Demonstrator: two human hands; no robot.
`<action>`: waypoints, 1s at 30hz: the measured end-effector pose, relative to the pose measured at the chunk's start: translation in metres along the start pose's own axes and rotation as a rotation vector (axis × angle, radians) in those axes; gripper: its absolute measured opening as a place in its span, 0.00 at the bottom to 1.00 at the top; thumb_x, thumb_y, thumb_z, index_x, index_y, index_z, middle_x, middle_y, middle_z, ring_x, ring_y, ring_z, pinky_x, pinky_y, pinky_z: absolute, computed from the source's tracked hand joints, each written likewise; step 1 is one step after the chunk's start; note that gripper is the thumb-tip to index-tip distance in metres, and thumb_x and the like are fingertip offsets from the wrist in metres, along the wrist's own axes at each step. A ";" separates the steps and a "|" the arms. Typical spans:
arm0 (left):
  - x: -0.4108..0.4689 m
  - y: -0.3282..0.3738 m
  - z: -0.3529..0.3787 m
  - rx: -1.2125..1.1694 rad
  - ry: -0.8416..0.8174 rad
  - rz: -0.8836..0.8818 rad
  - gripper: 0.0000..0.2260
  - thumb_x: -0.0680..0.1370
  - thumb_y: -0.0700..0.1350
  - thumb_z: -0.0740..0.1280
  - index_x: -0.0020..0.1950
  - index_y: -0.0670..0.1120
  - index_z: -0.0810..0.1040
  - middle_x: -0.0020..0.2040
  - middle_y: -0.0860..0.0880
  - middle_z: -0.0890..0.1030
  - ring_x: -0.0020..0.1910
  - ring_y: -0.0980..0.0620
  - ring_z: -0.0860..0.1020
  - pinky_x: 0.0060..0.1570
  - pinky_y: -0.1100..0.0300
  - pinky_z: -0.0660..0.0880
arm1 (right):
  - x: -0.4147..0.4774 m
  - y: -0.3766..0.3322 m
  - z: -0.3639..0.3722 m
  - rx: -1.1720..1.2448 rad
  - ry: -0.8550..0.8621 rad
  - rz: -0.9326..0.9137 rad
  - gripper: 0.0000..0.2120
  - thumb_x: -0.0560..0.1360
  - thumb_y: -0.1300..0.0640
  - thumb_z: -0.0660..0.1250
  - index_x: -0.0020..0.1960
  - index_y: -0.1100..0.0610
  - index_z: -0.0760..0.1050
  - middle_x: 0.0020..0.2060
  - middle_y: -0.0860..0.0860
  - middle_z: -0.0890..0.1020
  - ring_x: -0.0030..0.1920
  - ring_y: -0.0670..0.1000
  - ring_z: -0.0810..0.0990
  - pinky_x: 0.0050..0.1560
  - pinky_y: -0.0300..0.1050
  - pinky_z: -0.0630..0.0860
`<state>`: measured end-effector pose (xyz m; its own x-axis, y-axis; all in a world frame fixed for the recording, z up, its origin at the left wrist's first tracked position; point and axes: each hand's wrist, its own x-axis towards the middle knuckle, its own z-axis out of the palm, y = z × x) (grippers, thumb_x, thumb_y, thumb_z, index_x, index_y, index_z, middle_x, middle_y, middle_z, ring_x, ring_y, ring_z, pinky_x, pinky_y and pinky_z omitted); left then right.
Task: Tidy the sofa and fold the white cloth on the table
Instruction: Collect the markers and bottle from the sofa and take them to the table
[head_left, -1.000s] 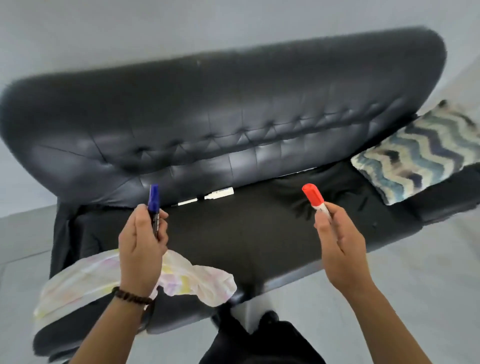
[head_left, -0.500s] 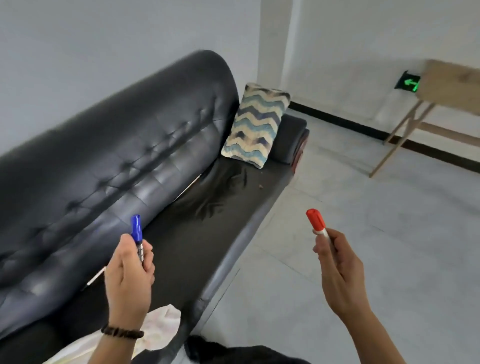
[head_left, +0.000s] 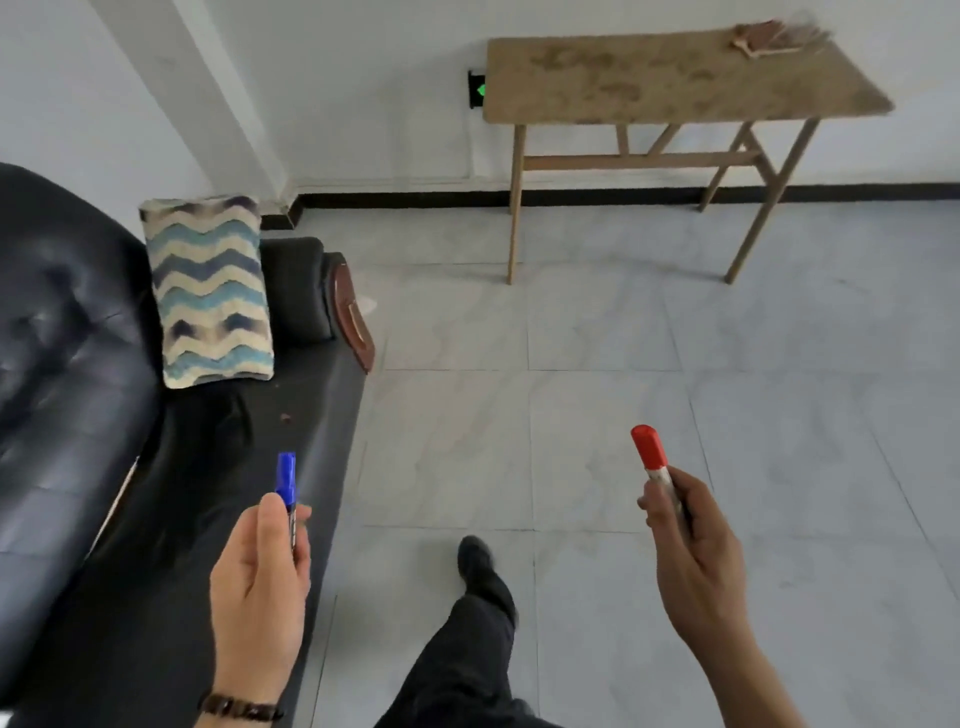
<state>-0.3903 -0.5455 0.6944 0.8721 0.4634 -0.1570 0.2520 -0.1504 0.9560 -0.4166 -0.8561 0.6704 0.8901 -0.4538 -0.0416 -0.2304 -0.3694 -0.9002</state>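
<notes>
The left hand (head_left: 260, 587) grips a blue-capped marker (head_left: 287, 480) upright; the right hand (head_left: 696, 561) grips a red-capped marker (head_left: 652, 452). The sofa (head_left: 78, 415) lies left of the left hand, and the wooden worktop (head_left: 675, 78) stands well beyond both.

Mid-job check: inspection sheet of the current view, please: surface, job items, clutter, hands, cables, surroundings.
Surface: wooden table, top mostly bare; blurred brownish item at its far right corner.
Job's things: black sofa, chevron cushion propped against its backrest; white cloth not in view.
Clutter: small brown speck on sofa seat.
Hands: left hand grips blue marker; right hand grips red marker; caps up.
Cables: nothing seen.
Surroundings: grey tiled floor; green sign on wall behind table.
</notes>
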 end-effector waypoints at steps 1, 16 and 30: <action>0.010 0.000 0.025 0.005 -0.022 -0.004 0.23 0.71 0.68 0.58 0.43 0.49 0.79 0.33 0.50 0.74 0.29 0.58 0.71 0.24 0.69 0.70 | 0.018 0.009 -0.007 0.000 0.021 0.025 0.06 0.80 0.37 0.58 0.49 0.33 0.73 0.40 0.49 0.79 0.39 0.50 0.77 0.35 0.33 0.71; 0.167 0.170 0.494 -0.026 -0.541 0.207 0.19 0.80 0.59 0.58 0.44 0.45 0.76 0.34 0.48 0.75 0.29 0.53 0.70 0.26 0.62 0.67 | 0.373 0.010 -0.146 0.004 0.413 0.066 0.11 0.75 0.39 0.60 0.50 0.44 0.76 0.32 0.44 0.77 0.29 0.44 0.71 0.29 0.33 0.66; 0.246 0.285 0.869 -0.019 -0.596 0.285 0.16 0.77 0.58 0.58 0.48 0.47 0.77 0.34 0.47 0.73 0.29 0.51 0.68 0.25 0.63 0.66 | 0.759 0.076 -0.277 0.129 0.420 0.065 0.04 0.78 0.43 0.62 0.49 0.36 0.75 0.39 0.53 0.79 0.36 0.53 0.77 0.32 0.38 0.72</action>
<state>0.2610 -1.2331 0.7126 0.9878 -0.1559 -0.0021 -0.0260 -0.1779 0.9837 0.1331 -1.4528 0.6906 0.6325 -0.7725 0.0556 -0.2061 -0.2370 -0.9494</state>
